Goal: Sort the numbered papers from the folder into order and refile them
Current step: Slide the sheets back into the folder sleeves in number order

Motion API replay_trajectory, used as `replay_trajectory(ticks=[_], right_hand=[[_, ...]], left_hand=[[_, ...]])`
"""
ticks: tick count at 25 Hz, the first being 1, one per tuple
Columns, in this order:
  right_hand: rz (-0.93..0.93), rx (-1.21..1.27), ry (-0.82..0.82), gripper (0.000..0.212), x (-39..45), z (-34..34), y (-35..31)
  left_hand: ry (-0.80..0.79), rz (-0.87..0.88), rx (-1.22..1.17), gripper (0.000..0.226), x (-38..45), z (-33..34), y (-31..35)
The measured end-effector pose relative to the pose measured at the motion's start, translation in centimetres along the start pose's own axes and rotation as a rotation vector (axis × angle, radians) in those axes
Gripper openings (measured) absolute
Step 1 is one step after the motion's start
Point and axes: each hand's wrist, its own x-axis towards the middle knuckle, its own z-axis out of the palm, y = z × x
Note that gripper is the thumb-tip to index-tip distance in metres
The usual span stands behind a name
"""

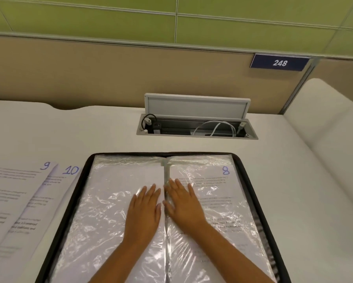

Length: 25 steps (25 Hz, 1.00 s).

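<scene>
Both hands pressing folder (77, 193) flat | left hand (144, 211), right hand (184, 205) fingers straight, slightly spread | pressing evenly beside spine (166, 178) (sheet 8 (225, 170) sleeved) is keeping sleeves smooth

Lighting/img quality: bright, even, overhead indoor light.
Glare: white patches on crinkled plastic sleeves (102, 211), strongest nr centre. Shadows: soft, faint, under hands. Focus: centre fairly sharp; printed text on loose sheets (18, 201) at left smeared, unreadable. Distortion: wide-angle, desk edge (324, 127) and wall lines bowed twd frame edges.
</scene>
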Motion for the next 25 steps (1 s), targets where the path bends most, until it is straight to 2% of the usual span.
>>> replay_trajectory(ticks=[2, 6, 9, 14, 19, 23, 25], right_hand=[[0.068, -0.038, -0.047, 0.069, -0.3, -0.7, 2.9], [0.335, -0.104, -0.009, 0.062, -1.9, -3.0, 9.6], [0.439, -0.054, 0.019, 0.064, -3.7, -3.5, 12.4], [0.511, 0.011, 0.052, 0.063, -6.2, -3.5, 13.1], [0.616, 0.098, 0.177, 0.062, -9.2, -2.7, 12.1], [0.727, 0.366, 0.245, 0.045, -10.3, -3.9, 11.8], [0.744, 0.323, 0.243, 0.045, -11.7, -4.0, 10.9]], left_hand=[[-0.033, -0.002, 0.092, 0.060, -0.7, -0.9, -2.4], [-0.044, -0.162, 0.173, 0.072, -1.5, -3.0, -7.5], [-0.053, -0.218, 0.175, 0.079, -2.3, -4.1, -10.4], [-0.061, -0.182, 0.153, 0.084, -2.9, -4.5, -11.6], [-0.060, -0.175, 0.144, 0.078, -3.1, -4.7, -11.4], [-0.050, -0.183, 0.141, 0.069, -3.0, -4.6, -11.2], [-0.039, -0.184, 0.137, 0.068, -3.0, -4.5, -11.1]])
